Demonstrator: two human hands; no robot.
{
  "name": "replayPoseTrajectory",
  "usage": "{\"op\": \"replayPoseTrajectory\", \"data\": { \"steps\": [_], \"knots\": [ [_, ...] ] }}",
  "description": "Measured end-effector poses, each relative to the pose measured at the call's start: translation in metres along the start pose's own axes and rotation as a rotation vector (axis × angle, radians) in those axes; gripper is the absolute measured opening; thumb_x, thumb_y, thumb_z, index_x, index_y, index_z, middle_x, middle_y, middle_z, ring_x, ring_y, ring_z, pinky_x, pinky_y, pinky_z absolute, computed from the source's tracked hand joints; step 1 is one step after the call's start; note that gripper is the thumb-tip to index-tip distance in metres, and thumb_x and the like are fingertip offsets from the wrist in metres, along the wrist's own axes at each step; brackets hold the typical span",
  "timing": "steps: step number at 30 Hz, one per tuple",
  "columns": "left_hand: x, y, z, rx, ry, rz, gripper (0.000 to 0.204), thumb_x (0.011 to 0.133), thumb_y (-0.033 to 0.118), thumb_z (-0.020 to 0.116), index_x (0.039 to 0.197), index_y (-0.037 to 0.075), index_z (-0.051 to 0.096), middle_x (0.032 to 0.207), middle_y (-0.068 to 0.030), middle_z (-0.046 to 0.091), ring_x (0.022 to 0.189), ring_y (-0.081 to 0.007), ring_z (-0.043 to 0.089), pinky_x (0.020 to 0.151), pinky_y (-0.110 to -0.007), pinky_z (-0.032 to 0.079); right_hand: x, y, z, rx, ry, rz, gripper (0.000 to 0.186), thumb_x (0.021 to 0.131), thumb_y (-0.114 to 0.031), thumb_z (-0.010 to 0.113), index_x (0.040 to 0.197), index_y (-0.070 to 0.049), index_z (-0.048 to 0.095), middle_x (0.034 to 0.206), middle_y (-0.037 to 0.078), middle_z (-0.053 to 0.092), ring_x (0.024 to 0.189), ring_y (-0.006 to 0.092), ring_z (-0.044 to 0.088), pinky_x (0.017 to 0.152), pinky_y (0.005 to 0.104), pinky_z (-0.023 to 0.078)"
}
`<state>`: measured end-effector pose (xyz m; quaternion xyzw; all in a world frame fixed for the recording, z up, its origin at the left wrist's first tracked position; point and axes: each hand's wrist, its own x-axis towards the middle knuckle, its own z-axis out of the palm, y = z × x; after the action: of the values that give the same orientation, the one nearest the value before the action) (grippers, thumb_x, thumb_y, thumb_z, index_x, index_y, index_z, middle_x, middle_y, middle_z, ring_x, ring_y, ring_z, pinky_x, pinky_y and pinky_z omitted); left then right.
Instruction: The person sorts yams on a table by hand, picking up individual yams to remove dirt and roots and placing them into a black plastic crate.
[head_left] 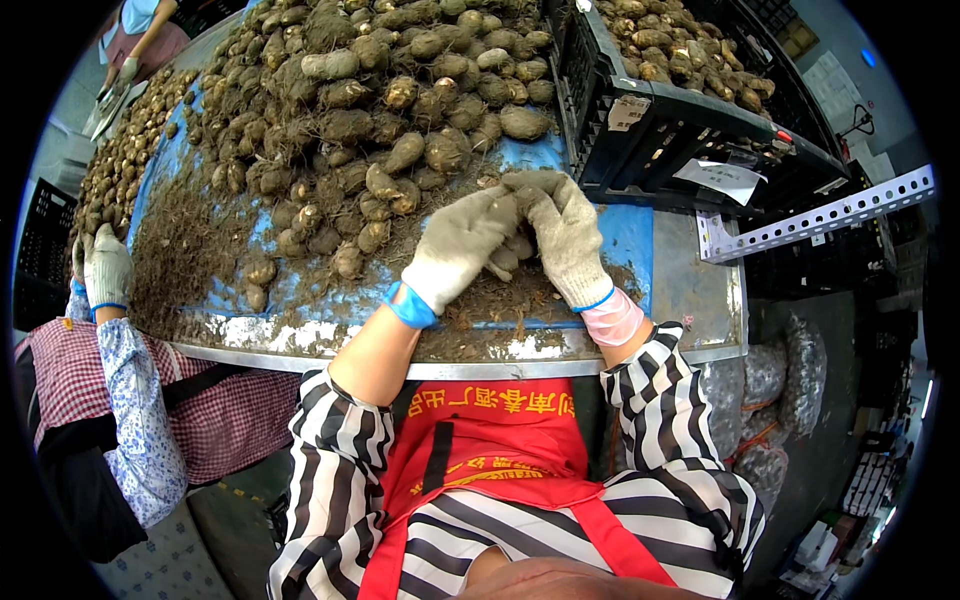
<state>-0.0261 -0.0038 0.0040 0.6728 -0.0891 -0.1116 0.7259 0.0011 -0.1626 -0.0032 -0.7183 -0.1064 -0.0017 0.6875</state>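
Note:
My left hand (460,240), in a soiled cream knit glove with a blue cuff, is closed, its fingers meeting those of my right hand (568,238) above the table's near part. The right hand wears a matching glove and is curled inward. Between the two, small brown taro corms (508,254) show in part; the gloves cover the rest of what the fingers grip. Just beyond them rises a large heap of hairy, soil-covered taro corms (350,125), spread over a blue sheet (625,240).
A black plastic crate (680,130) full of taro stands at the right, a paper label on its side. A perforated white metal bar (820,215) juts out beside it. Loose roots and soil (180,250) lie left. Co-workers' gloved hands (105,265) work at the left edge and far left.

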Motion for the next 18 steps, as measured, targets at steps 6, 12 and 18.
{"op": "replayPoseTrajectory", "data": {
  "steps": [6, 12, 18],
  "knots": [
    [0.0, 0.012, 0.006, -0.087, -0.04, -0.151, 0.042, 0.098, 0.021, 0.057, 0.13, -0.006, 0.055, 0.1, -0.0169, 0.07, 0.085, -0.0122, 0.068, 0.067, -0.022, 0.055, 0.009, 0.017, -0.011, 0.253, -0.073, 0.011, 0.024, 0.099, -0.014, 0.048, 0.104, 0.0, 0.066, 0.101, 0.008, 0.069, 0.088, 0.0123, 0.062, 0.079, 0.0257, 0.051],
    [0.001, 0.0, -0.005, -0.18, -0.051, 0.003, 0.039, 0.103, 0.028, 0.046, 0.127, 0.001, 0.06, 0.086, -0.0125, 0.07, 0.066, -0.0111, 0.063, 0.058, -0.022, 0.053, 0.01, 0.013, -0.018, 0.433, -0.242, 0.018, 0.03, 0.099, -0.017, 0.05, 0.12, 0.001, 0.063, 0.108, 0.008, 0.067, 0.094, 0.013, 0.061, 0.083, 0.0269, 0.05],
    [-0.002, 0.009, -0.006, -0.062, 0.093, -0.04, 0.049, 0.1, 0.031, 0.057, 0.132, -0.006, 0.052, 0.103, -0.0116, 0.069, 0.078, -0.0148, 0.069, 0.065, -0.024, 0.056, 0.005, -0.009, -0.006, 0.219, -0.228, 0.016, 0.031, 0.094, -0.008, 0.06, 0.124, -0.001, 0.059, 0.109, 0.006, 0.066, 0.099, 0.0128, 0.06, 0.086, 0.026, 0.049]
  ]
}}
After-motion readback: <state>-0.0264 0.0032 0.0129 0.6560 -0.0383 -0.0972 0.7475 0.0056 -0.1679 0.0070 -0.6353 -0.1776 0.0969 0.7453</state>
